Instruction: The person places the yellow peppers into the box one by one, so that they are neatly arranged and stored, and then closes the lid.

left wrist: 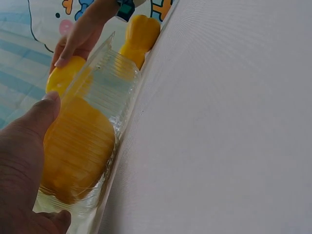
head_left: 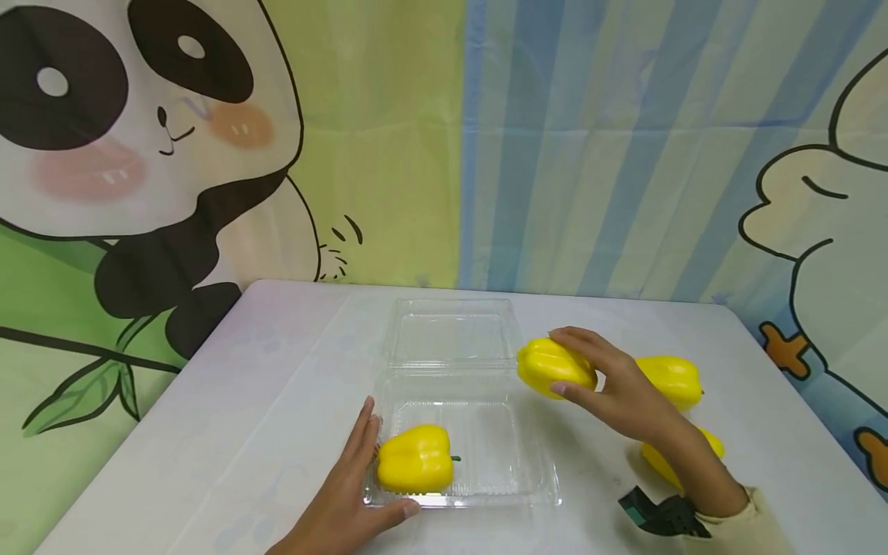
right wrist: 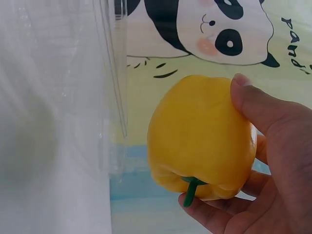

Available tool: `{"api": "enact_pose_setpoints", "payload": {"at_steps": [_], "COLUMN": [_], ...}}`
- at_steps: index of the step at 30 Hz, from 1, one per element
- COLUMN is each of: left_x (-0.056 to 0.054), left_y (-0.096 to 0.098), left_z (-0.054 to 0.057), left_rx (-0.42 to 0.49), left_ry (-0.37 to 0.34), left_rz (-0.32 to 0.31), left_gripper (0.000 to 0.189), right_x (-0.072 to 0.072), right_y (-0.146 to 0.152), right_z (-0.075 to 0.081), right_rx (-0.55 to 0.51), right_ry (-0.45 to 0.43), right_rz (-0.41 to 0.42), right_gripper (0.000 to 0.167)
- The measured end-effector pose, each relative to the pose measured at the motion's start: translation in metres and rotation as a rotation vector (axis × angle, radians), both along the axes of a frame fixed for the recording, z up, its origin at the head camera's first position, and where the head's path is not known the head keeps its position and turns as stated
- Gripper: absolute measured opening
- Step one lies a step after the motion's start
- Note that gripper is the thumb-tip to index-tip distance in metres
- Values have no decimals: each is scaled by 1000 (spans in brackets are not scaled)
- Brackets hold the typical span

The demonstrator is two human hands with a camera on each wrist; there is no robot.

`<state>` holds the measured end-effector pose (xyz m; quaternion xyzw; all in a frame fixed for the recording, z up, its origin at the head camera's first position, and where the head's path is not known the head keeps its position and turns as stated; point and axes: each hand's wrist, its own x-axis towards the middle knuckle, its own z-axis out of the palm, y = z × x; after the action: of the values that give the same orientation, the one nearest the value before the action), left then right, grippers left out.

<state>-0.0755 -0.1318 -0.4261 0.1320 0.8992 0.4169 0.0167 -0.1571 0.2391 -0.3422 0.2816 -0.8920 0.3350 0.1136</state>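
Note:
My right hand (head_left: 624, 385) holds a yellow bell pepper (head_left: 555, 367) above the table, just right of a clear plastic clamshell container (head_left: 486, 439). In the right wrist view this pepper (right wrist: 202, 136) shows its green stem, with thumb and fingers around its sides. Another yellow bell pepper (head_left: 416, 460) lies in the left front part of the container's base, its stem pointing right. My left hand (head_left: 347, 478) rests against the container's left front corner, fingers extended along the side and thumb by the front edge. The container's lid (head_left: 454, 331) is folded back flat.
Two more yellow bell peppers lie on the table right of the container: one farther back (head_left: 673, 379), one nearer (head_left: 708, 441) and partly hidden by my right forearm. A dark strap (head_left: 662, 515) is at the right wrist. A printed curtain (head_left: 388, 139) hangs behind the white table (head_left: 277, 401).

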Motion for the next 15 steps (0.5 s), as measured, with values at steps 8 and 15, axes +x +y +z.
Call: {"api": "enact_pose_setpoints", "payload": {"at_steps": [8, 15], "left_x": [1, 0], "left_y": [-2, 0], "left_z": [-2, 2], "left_rx": [1, -10], "left_ry": [35, -31], "left_rz": [-10, 2], "left_gripper": [119, 121], "right_x": [6, 7], "right_y": [-19, -38], "right_z": [8, 13], "right_rx": [-24, -52], "right_ry": [-6, -35], "right_rz": [79, 146], "right_gripper": [64, 63]}}
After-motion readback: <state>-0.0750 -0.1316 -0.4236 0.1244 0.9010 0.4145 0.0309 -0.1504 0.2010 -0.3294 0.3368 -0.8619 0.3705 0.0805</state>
